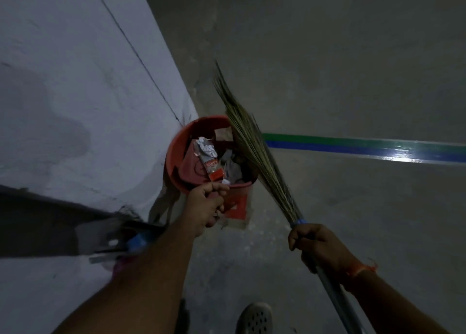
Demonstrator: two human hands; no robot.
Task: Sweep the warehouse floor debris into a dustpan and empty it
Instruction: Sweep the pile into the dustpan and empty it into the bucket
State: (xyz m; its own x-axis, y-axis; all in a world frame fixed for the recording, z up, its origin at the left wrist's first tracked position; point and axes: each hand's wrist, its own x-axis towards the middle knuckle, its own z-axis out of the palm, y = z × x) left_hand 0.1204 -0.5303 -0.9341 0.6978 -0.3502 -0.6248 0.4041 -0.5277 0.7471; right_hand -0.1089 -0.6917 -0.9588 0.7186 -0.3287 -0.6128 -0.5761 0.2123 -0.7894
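A round red bin (174, 157) stands on the floor against the wall's corner. It holds crumpled paper (206, 148), a red-and-white wrapper (210, 167) and other scraps. A flat red dustpan (191, 168) is tipped inside it. My left hand (208, 207) is at the bin's near rim, with the fingers curled round what looks like the dustpan's handle. My right hand (316, 246) grips the grey handle of a grass broom (248, 136). The bristles slant up over the bin's right rim.
A white wall (75, 94) fills the left side. A green and blue stripe (365, 147) runs across the grey concrete floor (353, 68) to the right of the bin. Blurred objects (121, 242) lie at the wall's base on the lower left. My shoe (254, 318) shows at the bottom.
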